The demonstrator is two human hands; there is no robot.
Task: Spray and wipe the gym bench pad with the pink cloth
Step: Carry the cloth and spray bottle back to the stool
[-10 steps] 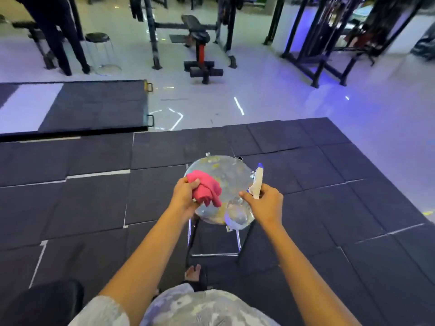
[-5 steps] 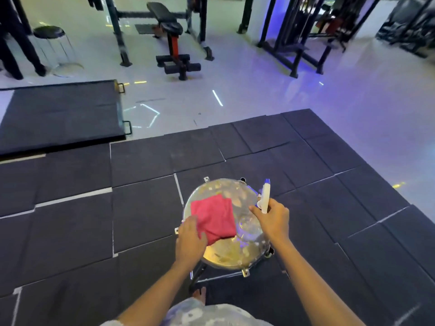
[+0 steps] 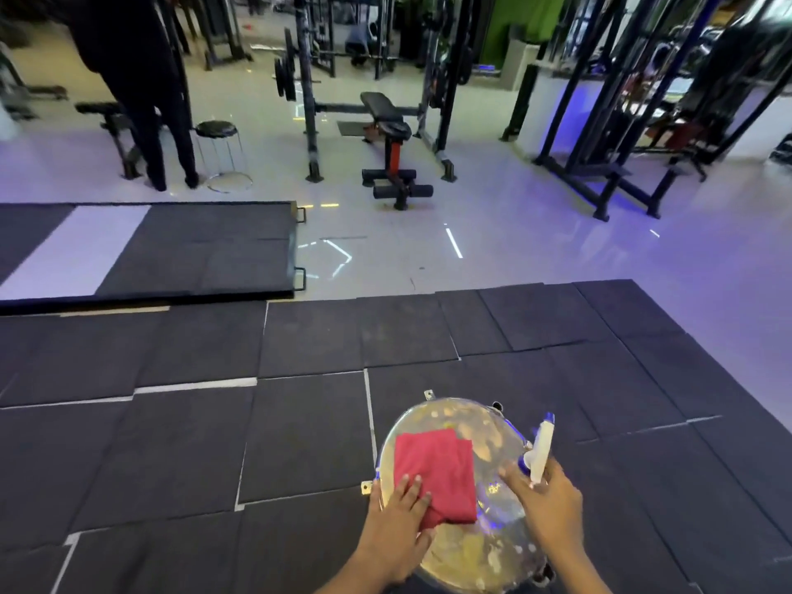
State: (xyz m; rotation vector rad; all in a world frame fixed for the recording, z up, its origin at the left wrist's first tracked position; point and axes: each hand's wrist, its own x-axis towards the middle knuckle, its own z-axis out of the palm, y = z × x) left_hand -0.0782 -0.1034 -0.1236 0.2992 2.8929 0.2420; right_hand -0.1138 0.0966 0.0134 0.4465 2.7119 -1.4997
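Pressing down on the near corner of the pink cloth (image 3: 437, 467), the left hand (image 3: 396, 520) lies flat with its fingers straight; the cloth is spread across the left half of the round shiny surface (image 3: 467, 550), touching it. The right hand (image 3: 553, 512) is curled round a white spray bottle (image 3: 541, 448) with a blue tip, held upright over the surface's right edge, just beside the cloth but apart from it. The surface stands on dark rubber floor mats (image 3: 300, 422); well beyond, on the pale floor, are a weight bench (image 3: 385, 117), a round black stool (image 3: 216, 129) and a standing person in dark clothes (image 3: 141, 79).
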